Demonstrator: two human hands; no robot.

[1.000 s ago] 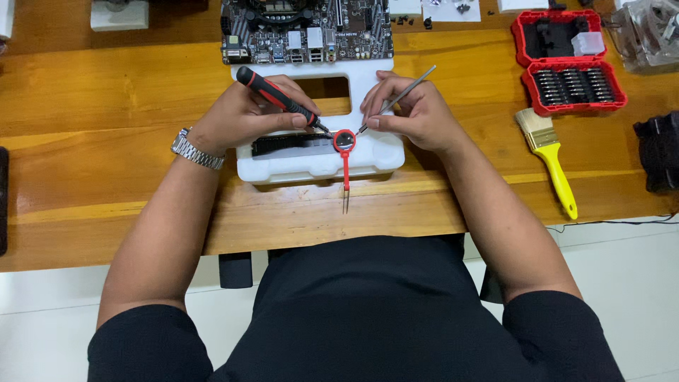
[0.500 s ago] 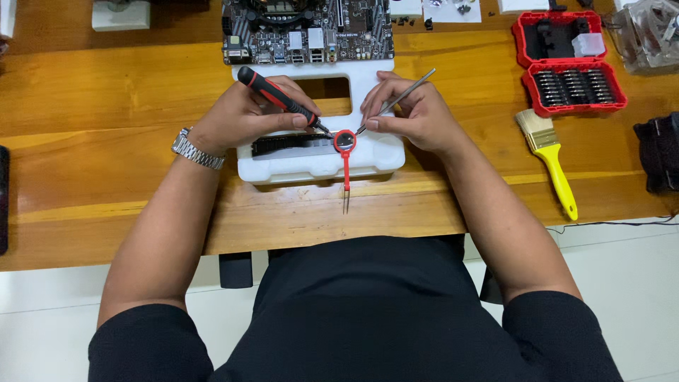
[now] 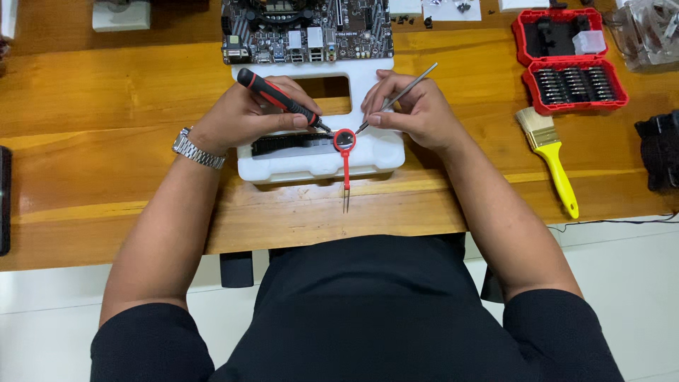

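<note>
The left hand point(image 3: 244, 117) grasps a red-and-black screwdriver point(image 3: 279, 97) and the right hand point(image 3: 410, 110) pinches thin metal tweezers point(image 3: 396, 97) over the white foam block point(image 3: 318, 159), so a slip could probably scratch the long black part point(image 3: 293, 143).

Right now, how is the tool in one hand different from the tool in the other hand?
The left hand holds a screwdriver that is thick, with a red and black handle. The right hand holds tweezers that are thin, bare silver metal. The screwdriver slants in from the left, the tweezers from the right. Both tips point down toward the round red-rimmed part on the white foam block.
</note>
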